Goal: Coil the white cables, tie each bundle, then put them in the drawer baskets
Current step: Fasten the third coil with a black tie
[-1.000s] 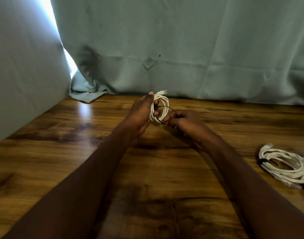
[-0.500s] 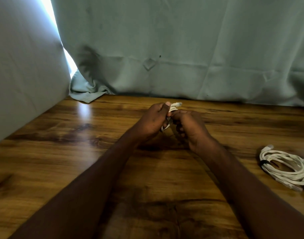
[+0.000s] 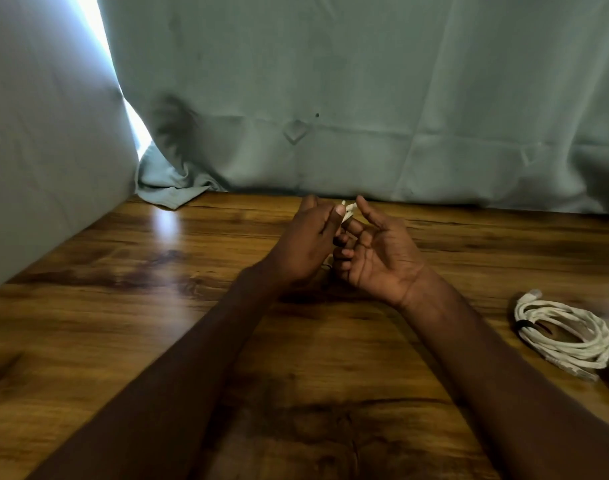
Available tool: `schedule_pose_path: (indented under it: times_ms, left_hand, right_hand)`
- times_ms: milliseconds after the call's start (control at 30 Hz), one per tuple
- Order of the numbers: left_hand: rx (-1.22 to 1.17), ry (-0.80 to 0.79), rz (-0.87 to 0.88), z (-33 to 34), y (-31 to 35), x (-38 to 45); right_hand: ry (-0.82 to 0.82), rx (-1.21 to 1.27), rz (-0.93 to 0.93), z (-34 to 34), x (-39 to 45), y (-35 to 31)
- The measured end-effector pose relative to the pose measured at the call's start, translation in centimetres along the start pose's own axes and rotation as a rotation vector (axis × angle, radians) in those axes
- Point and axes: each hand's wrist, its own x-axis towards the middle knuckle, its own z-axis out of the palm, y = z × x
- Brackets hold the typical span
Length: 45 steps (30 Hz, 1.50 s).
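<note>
Pale green curtains [image 3: 365,98] are hanging behind a wooden table [image 3: 157,323], with a bright slit of daylight showing where two panels part at the upper left. Over the far middle of the table the person is holding both hands close together above the wood. The left hand [image 3: 306,244] is turning its back to the camera, with its fingers curled around a white cable bundle [image 3: 348,211]; only the bundle's tip is peeking out between thumb and fingers, and the rest is lying hidden behind the hand. The right hand [image 3: 375,251] is facing palm up just beside it, its thumb pointing upward near the white tip and its fingers curling in toward the left hand; whether they are pinching anything cannot be told. Well apart, near the right edge of the table, a second coiled cable [image 3: 566,330] is lying flat, bound with a black tie [image 3: 523,323].
</note>
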Motion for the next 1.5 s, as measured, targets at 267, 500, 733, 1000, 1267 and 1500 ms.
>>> schedule_pose_path:
  times_ms: [267, 500, 733, 1000, 1267, 1500]
  left_hand:
    - [0.032, -0.022, -0.054, 0.3, 0.5, -0.3]
    - [0.065, -0.069, 0.051, 0.0, 0.2, -0.5]
    - [0.045, -0.089, 0.077, -0.2, 0.2, -0.6]
    - [-0.038, -0.16, 0.059, 0.4, 0.8, -0.7]
    - [-0.31, -0.151, -0.127, 1.1, 2.6, -1.0]
    - [-0.425, -0.165, -0.178, 1.0, 2.3, -0.9]
  right_hand:
    - [0.665, -0.781, -0.495, 0.4, 0.3, 1.1]
    - [0.445, -1.168, -0.802, -1.7, 1.1, -0.4]
    - [0.397, -1.112, -0.659, -2.0, -0.1, -1.7]
    - [0.416, -0.893, -0.67, -2.5, 0.2, -2.2]
    - [0.645, -0.671, -0.65, -3.4, 1.1, -2.0]
    - [0.646, -0.451, -0.285, -3.3, 0.5, -1.9]
